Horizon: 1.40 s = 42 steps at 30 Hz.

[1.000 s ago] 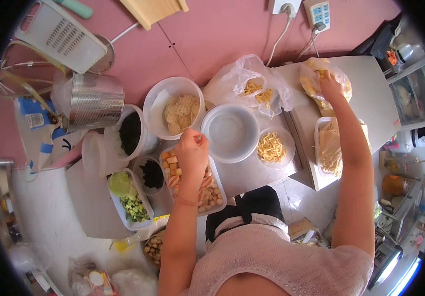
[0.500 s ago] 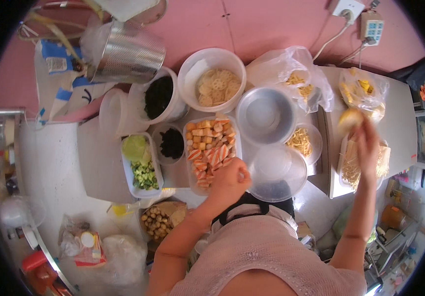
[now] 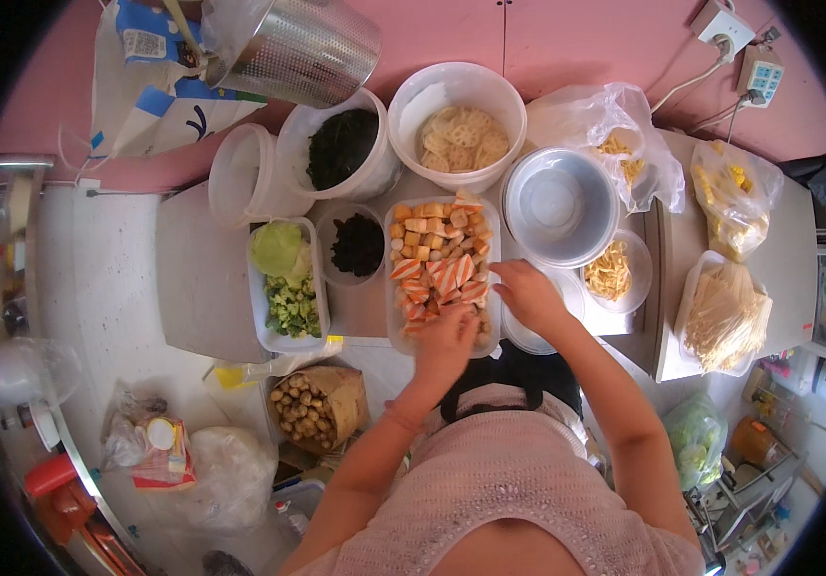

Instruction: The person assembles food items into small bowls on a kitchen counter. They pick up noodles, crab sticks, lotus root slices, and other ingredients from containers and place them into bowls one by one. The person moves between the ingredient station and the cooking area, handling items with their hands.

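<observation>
My left hand (image 3: 446, 341) reaches over the near end of a clear rectangular tub (image 3: 495, 230), its spread fingers touching the orange-and-white striped pieces (image 3: 446, 278). Orange-edged cubes (image 3: 422, 235) fill the far part of that tub. At its right rim is my right hand (image 3: 531, 296), fingers bent but apart, with nothing visible in them. Beneath the right hand a clear round lid (image 3: 566, 285) is partly covered. To the right of the tub stand stacked metal bowls (image 3: 566, 206) and a clear bowl of yellow strips (image 3: 610, 272).
White buckets hold lotus root slices (image 3: 464, 139) and dark greens (image 3: 341, 149). A green vegetable tray (image 3: 324, 307) and dark-filled bowl (image 3: 355, 245) stand left. Enoki mushrooms (image 3: 728, 317) and a yellow-filled bag (image 3: 737, 197) lie right. A box of small potatoes (image 3: 305, 408) sits below.
My right hand has come left from the bag and enoki to the tub's rim; the blurred yellowish thing beside it is gone. My left hand has uncurled onto the striped pieces. The view shifted.
</observation>
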Available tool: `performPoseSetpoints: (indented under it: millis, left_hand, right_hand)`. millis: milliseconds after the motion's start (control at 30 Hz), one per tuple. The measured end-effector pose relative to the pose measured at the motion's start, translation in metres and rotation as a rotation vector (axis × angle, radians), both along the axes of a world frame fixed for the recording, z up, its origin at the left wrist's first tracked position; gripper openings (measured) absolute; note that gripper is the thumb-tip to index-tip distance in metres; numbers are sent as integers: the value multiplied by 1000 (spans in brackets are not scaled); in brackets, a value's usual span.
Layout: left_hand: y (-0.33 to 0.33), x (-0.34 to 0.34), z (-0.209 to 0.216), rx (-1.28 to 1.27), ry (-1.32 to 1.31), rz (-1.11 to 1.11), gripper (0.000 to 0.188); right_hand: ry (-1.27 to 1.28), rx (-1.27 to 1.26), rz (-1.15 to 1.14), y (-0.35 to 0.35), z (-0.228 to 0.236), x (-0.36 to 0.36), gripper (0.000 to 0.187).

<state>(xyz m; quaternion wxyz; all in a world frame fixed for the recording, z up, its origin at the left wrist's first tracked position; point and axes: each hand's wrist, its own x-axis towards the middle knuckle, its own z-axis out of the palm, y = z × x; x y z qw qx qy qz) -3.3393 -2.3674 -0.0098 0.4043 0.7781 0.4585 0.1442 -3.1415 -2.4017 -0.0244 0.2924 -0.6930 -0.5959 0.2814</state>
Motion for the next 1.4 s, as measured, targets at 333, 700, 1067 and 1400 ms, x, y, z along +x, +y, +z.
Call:
performPoseSetpoints:
  millis: [333,700,1067,1400]
  left_hand:
    - [80,-96,-1,178,-7,342,16]
    - [189,-92,-56,364,455,-54,46]
    - [211,-100,-86,67,231,119,13]
    - [211,-121,-54,-750,-556,587,20]
  right_hand:
    - [-428,2,254,57,-33,-29,36]
    - [-415,-133,120,44,-2,-28,38]
    - [21,49,-32,13,18,-16,25]
    - [6,18,140,126,-35,-68,31]
